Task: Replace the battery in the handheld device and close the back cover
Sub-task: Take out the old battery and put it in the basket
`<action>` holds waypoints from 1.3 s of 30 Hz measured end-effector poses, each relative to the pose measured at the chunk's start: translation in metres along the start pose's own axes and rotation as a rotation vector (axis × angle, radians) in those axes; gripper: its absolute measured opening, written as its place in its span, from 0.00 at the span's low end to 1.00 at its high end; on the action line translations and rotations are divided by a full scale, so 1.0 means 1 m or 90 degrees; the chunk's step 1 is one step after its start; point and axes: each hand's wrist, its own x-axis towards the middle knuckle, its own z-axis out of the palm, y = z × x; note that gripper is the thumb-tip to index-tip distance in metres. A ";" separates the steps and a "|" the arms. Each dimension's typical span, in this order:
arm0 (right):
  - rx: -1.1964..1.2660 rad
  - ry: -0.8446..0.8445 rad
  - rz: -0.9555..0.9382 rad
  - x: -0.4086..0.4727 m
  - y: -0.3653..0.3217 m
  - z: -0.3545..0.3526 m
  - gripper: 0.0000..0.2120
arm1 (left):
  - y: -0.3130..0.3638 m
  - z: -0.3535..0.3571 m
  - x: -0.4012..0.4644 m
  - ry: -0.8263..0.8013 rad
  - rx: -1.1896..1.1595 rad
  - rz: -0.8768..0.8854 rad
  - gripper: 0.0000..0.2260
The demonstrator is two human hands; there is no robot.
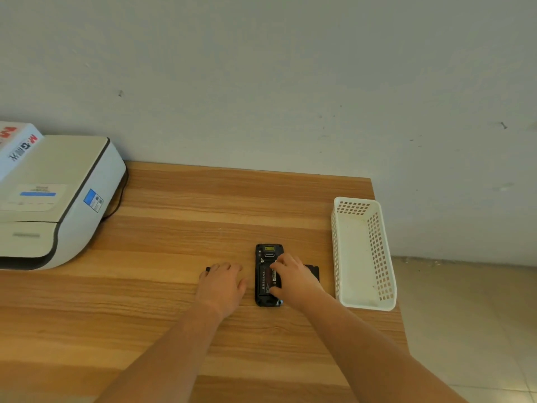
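The device [268, 274] lies face down on the table [174, 228] with its back open, and the right hand [293, 279] rests on it, fingers spread over the battery bay, not clamped on anything. The left hand [222, 283] sits flat just left of the device over a small dark piece I can't make out. A dark flat cover [313, 271] peeks out right of it, then a white basket [363, 251]; a printer [52, 199] sits far left.

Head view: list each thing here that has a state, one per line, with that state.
handheld device: face down, back open, battery bay showing.
back cover: off, flat on the table right of the device.
right hand: fingers in the battery bay.
left hand: palm down over a small dark item.
white basket: upright, empty.
printer: lid shut.
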 end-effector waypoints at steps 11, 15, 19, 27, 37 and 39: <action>-0.114 -0.037 -0.068 0.003 -0.006 0.006 0.26 | -0.010 0.004 -0.001 -0.008 -0.009 0.015 0.19; -0.177 -0.050 -0.097 0.007 -0.005 0.004 0.26 | -0.010 0.004 0.001 -0.012 -0.003 0.018 0.20; -0.190 -0.036 -0.099 0.007 -0.009 0.010 0.25 | -0.010 0.001 0.003 -0.011 0.010 0.026 0.20; -0.207 -0.036 -0.103 0.012 -0.011 0.016 0.24 | -0.011 -0.005 0.008 -0.025 0.033 0.039 0.20; -0.199 -0.059 -0.157 0.012 -0.003 -0.006 0.25 | -0.014 -0.007 0.007 -0.024 0.030 0.039 0.20; -0.187 -0.057 -0.154 0.008 -0.003 -0.004 0.25 | -0.014 -0.009 0.006 -0.024 0.032 0.039 0.19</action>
